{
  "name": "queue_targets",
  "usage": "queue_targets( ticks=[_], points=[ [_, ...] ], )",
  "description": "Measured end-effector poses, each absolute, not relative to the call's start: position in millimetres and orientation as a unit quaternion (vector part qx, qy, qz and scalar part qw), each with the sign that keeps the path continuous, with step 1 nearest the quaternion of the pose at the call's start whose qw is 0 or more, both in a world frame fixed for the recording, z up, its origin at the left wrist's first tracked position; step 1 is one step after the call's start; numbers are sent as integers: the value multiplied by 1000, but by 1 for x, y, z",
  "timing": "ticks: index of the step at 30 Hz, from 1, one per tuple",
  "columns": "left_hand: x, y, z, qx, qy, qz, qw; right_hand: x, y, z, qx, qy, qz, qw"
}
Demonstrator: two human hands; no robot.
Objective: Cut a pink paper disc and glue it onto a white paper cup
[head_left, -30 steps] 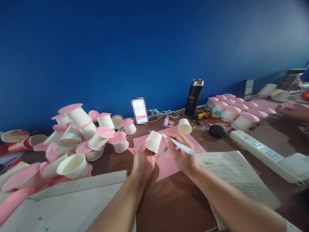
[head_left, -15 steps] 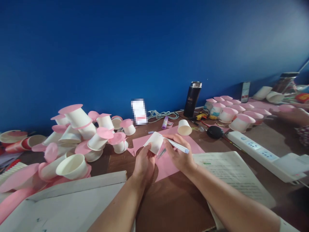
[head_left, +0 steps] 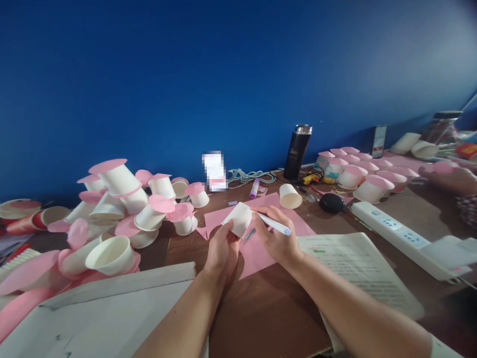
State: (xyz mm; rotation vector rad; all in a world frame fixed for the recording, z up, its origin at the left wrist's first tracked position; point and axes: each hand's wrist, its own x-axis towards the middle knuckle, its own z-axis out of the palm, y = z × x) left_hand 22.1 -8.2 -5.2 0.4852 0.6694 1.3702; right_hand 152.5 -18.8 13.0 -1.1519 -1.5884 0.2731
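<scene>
My left hand [head_left: 222,251] is closed round a small white paper cup [head_left: 239,219], held above a pink paper sheet [head_left: 261,261]. A white pen [head_left: 275,223] with a pale violet end is gripped in the closed fingers of my right hand [head_left: 280,243]. Its front end points at the right side of the cup, though my fingers hide whether the tip touches. Just below the cup shows a thin grey pointed thing [head_left: 249,236], too small to name. Another white paper cup [head_left: 290,196] lies on its side at the sheet's far edge.
White cups with pink paper discs [head_left: 143,214] crowd the left; rows of similar cups [head_left: 372,186] stand at right. Behind are a phone [head_left: 215,171], black flask [head_left: 297,153] and glue stick [head_left: 254,188]. A power strip [head_left: 391,236] and printed sheet [head_left: 357,268] lie right. Another person's hand [head_left: 449,176] is far right.
The loose cup lying on its side has rolled slightly to the right. My hands, the held cup and the pen have barely moved. The other person's hand has shifted a little.
</scene>
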Motion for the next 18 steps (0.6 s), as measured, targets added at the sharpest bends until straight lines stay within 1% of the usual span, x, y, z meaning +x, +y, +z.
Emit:
queue_targets(
  ticks=[11, 18],
  points=[
    [20, -11, -2, 206, 308, 608, 702, 151, -21, 14, -489, -673, 112, 543],
    [20, -10, 5, 123, 291, 600, 734, 150, -22, 16, -489, -676, 111, 540]
  ],
)
